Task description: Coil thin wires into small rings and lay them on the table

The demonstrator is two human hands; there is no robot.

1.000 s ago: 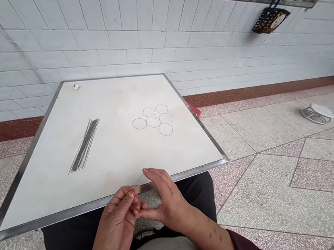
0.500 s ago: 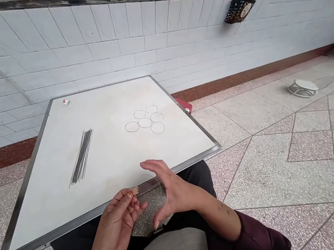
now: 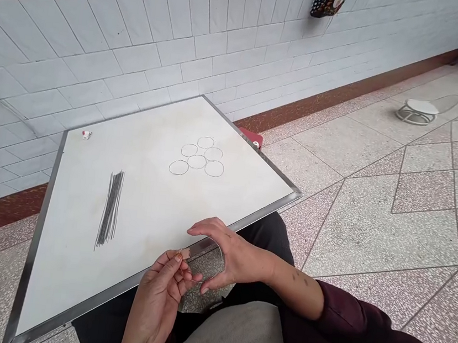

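Observation:
A thin wire ring [image 3: 223,261] is held over the near edge of the whiteboard-like tabletop [image 3: 146,195]. My left hand [image 3: 165,283] pinches it between thumb and forefinger, where its ends are hidden. A small tan patch [image 3: 186,253], perhaps tape, shows at the left forefinger's tip. My right hand [image 3: 222,248] curves in a C around the ring's right side, its inner edge against the wire. On the table lie a bundle of straight dark wires [image 3: 109,210] and several thin wire rings [image 3: 197,162] grouped together, some touching.
A small white and red object [image 3: 86,134] sits at the table's far left corner. The metal-edged table stands by a tiled wall [image 3: 166,36]. Something red [image 3: 252,136] shows beyond its right edge. A low stool [image 3: 418,111] stands on the floor, and a patterned bag [image 3: 330,0] hangs above.
My right hand has closed in from the right, with thumb and fingers nearer each other along the wire ring. My left hand keeps its pinch. The view has tilted slightly downward.

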